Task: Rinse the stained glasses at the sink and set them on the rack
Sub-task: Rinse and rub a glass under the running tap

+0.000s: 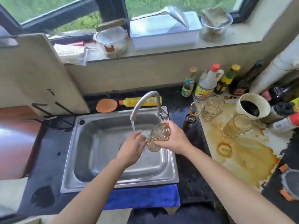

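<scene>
The glass (157, 138) is tipped on its side over the sink (90, 151), its mouth towards the stream (133, 126) falling from the tap (145, 101). The right hand (174, 138) wraps fingers and thumb round its body. The left hand (132, 146) reaches its fingers to the mouth end, but blur hides whether they pinch the rim or only touch it. To rinse well, I judge the mouth should sit squarely under the stream so water runs inside. The right hand should turn the glass slowly while the left fingers rub the brown film off the wall and rim. Wet glass is slippery, so the right grip should be firm and low over the basin. Then tip it out fully before lifting away. Three more stained glasses (237, 126) wait on the board (242, 159) to the right. I cannot make out a rack.
</scene>
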Available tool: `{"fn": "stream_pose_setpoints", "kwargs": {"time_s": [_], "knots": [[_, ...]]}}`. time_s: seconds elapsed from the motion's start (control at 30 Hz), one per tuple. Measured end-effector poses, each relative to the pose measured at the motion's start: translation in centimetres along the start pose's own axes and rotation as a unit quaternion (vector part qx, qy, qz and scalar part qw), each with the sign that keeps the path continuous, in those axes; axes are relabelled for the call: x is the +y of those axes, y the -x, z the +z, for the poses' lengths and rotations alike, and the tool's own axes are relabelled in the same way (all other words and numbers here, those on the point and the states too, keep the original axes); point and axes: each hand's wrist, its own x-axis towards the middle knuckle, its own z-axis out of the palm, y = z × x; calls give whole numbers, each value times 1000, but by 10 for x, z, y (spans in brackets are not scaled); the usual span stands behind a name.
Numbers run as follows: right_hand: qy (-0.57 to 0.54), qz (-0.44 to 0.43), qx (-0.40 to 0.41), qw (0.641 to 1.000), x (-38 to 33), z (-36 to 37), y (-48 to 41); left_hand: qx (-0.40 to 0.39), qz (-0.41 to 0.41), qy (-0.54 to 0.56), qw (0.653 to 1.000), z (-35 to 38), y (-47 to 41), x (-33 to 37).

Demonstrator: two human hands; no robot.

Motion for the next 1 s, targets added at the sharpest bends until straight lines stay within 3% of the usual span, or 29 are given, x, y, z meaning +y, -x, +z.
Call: {"fn": "stream_pose_setpoints", "kwargs": {"time_s": [0.3,0.53,0.67,0.83,1.0], "knots": [[6,45,2,999,-60,110,-33,10,-18,36,999,-45,5,-114],[-9,78,24,997,-66,117,-42,14,-59,100,993,-44,0,-128],[-71,109,38,991,-63,114,-46,16,-101,126,987,-47,-11,-126],[-169,143,68,973,-60,121,-46,9,-180,257,950,-45,-18,-114],[-249,148,10,957,-66,116,-46,-21,-236,435,869,-40,-23,-114]]}}
